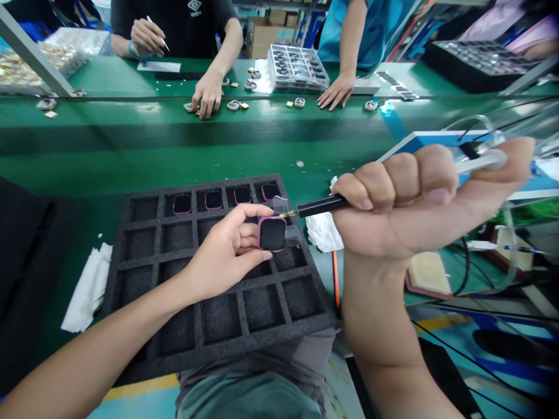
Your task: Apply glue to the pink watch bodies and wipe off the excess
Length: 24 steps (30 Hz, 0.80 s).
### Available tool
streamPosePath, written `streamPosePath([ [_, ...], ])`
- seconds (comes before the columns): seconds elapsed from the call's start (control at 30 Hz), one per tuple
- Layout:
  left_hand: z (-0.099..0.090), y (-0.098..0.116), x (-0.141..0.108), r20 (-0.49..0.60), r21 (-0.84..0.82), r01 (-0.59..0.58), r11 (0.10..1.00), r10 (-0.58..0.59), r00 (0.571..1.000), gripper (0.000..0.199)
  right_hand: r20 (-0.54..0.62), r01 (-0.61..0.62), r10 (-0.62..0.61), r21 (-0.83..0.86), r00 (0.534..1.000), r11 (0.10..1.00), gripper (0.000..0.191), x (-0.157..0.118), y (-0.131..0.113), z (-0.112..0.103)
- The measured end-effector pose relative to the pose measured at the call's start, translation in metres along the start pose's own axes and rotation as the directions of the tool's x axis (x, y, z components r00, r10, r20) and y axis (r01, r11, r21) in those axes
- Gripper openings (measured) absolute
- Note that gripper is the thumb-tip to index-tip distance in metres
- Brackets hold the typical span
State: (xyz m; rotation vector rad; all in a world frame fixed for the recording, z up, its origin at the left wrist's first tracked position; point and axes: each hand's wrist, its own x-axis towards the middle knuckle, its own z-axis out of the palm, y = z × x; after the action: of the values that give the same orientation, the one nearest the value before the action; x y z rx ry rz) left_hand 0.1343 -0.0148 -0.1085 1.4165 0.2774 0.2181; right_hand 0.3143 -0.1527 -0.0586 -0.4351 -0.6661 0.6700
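While the left grip (227,247) pinches a pink-rimmed watch (273,234) by its edges above the foam tray (262,341), the right grip (402,215) is clenched around a black tool (321,205) whose thin tip (287,214) sits at the watch's upper right corner; whether they touch, I cannot tell. With the right wrist raised well off the counter (91,163), an unsteady arm could drag that tip across the dark glass and mark it. Held only at its rim, the watch might also slip if pushed too hard, dropping near the 4 other watches (213,200) in the back row.
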Motion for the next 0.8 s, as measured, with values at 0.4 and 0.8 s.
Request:
streamPosePath([
  [0.4,-0.001,-0.001,-0.001,-0.005,0.009,-0.006,1.0,0.006,1.0,0.052,0.099,0.175,-0.184,0.097,0.978,0.98,0.066,0.013,0.016,-0.027],
  [0.8,-0.002,-0.001,-0.001,-0.012,-0.015,-0.02,1.0,0.02,1.0,0.052,0.063,0.015,-0.026,0.168,0.998,0.986,0.069,0.008,0.002,-0.012],
])
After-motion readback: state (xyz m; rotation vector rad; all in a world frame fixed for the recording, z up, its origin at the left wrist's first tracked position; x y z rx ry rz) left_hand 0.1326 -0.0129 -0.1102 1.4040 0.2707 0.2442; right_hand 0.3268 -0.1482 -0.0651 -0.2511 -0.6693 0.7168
